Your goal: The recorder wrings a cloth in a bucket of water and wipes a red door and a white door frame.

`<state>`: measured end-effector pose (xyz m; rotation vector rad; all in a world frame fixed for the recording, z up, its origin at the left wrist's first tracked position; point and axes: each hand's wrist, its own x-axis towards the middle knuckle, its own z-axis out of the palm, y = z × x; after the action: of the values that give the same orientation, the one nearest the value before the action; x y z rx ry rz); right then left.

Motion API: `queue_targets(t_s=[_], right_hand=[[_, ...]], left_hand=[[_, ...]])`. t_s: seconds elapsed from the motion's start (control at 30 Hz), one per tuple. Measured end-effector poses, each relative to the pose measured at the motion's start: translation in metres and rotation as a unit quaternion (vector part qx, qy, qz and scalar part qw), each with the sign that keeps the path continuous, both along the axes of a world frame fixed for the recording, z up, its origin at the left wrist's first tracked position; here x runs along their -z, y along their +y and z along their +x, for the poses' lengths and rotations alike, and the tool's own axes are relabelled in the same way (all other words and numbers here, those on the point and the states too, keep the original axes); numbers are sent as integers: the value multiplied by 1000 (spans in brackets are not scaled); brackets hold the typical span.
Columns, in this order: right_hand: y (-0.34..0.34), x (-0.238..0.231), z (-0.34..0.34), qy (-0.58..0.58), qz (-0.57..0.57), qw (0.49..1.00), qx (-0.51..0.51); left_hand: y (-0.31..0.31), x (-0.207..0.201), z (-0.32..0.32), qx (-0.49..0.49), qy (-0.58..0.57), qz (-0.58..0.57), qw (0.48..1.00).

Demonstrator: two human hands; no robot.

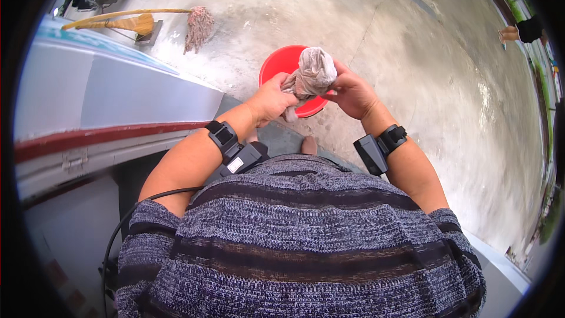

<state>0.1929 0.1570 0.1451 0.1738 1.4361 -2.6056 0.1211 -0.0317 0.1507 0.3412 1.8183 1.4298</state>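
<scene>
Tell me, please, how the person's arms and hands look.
The left hand and right hand wear no gloves. Each forearm has a black strap and a dark box; the left box bears a white label. The short sleeves are speckled grey with dark bands. A black cable crosses the left arm.

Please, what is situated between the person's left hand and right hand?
In the head view, a crumpled greyish-white cloth lies between the left hand and the right hand, above a round red plastic bucket.
</scene>
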Motion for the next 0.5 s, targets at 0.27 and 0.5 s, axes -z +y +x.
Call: queue_targets(t_s=[0.27, 0.5], right_hand=[[1, 19, 34, -156, 210, 958, 119], [24, 80, 49, -232, 214, 926, 207]], left_hand=[[7, 41, -16, 159, 133, -78, 975], [15, 103, -43, 83, 56, -147, 984]])
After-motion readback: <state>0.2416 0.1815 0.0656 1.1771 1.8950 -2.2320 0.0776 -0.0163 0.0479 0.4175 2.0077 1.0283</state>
